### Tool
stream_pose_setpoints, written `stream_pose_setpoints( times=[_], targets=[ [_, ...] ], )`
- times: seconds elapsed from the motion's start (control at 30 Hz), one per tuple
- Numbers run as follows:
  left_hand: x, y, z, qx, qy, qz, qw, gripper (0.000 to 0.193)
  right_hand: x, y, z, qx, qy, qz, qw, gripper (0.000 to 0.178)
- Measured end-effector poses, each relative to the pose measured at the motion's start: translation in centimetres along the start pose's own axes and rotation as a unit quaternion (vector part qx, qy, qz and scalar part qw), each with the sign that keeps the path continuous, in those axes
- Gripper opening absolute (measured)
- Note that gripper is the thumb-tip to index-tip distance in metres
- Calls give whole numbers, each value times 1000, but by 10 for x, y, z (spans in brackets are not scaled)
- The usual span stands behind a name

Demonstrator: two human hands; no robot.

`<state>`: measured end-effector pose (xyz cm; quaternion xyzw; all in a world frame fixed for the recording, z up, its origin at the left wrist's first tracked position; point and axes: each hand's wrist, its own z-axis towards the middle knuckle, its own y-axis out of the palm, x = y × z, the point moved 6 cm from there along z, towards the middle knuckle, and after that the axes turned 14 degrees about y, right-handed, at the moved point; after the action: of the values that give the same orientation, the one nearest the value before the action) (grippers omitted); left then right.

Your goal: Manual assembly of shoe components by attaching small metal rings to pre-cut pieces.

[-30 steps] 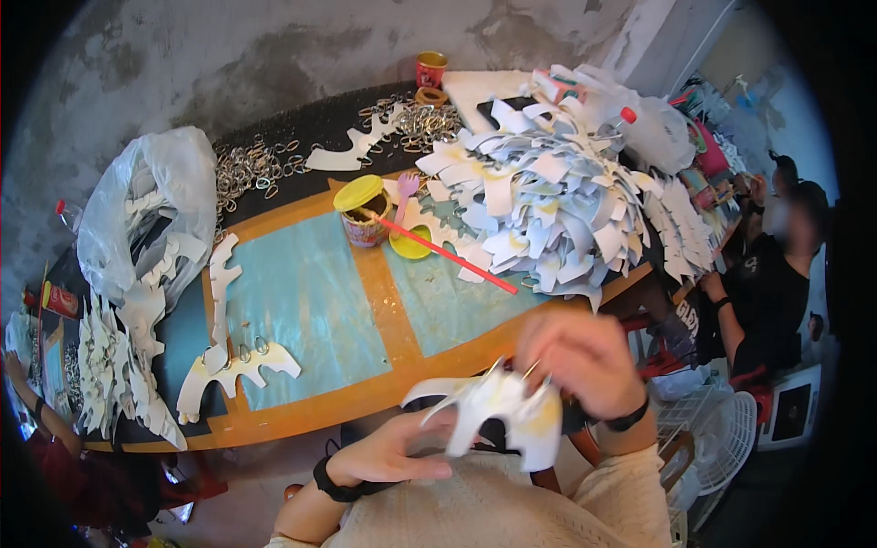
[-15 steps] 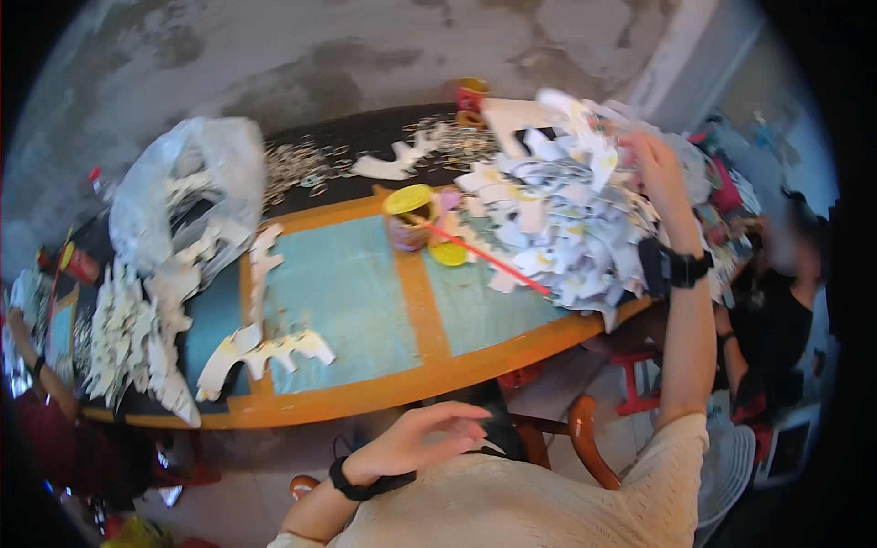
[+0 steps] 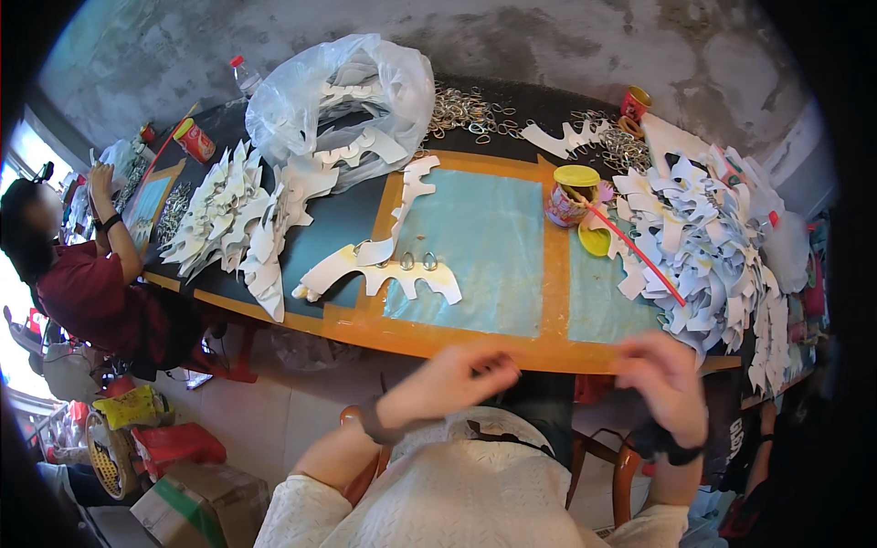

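Right hand back from white-cutout pile, 1 o'clock, too blurred to tell grip; left hand loosely curled, empty. Previous cutout released, seemingly; ringed cutout lies 10 o'clock.

Holds left forearm slanted up and rightward, with left grip loosely curled and not closed. Carries right forearm nearly upright, with right grip turned inward, motion-blurred and slightly bent. Holds both apart before the torso.
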<state>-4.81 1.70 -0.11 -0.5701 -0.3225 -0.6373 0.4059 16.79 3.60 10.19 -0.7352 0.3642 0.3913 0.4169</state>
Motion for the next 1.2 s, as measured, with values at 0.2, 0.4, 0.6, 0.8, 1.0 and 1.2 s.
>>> stream_pose_setpoints(
  times=[0.2, 0.4, 0.6, 0.8, 1.0, 1.2],
  targets=[
    [40, -128, 3, 312, 53, 583, 748, 43, 3, 95, 105, -38, -61, -200, 977, 27],
    [12, -177, 15, 269, -56, 584, 764, 20, -3, 139, 153, -12, -42, -356, 933, 29],
    [41, -233, 18, 368, -37, 422, 828, 21, 13, 146, 164, -13, -66, -317, 946, 22],
    [44, -259, -6, 422, 23, 391, 817, 49, 12, 117, 150, -38, -79, -232, 969, 18],
    [19, -182, -18, 175, -117, 483, 850, 50, 30, 62, 114, -93, 61, -92, 990, 11],
    [4, -116, -2, 41, -103, 449, 887, 42, 73, 7, 98, -31, 92, -33, 995, 10]
  ],
)
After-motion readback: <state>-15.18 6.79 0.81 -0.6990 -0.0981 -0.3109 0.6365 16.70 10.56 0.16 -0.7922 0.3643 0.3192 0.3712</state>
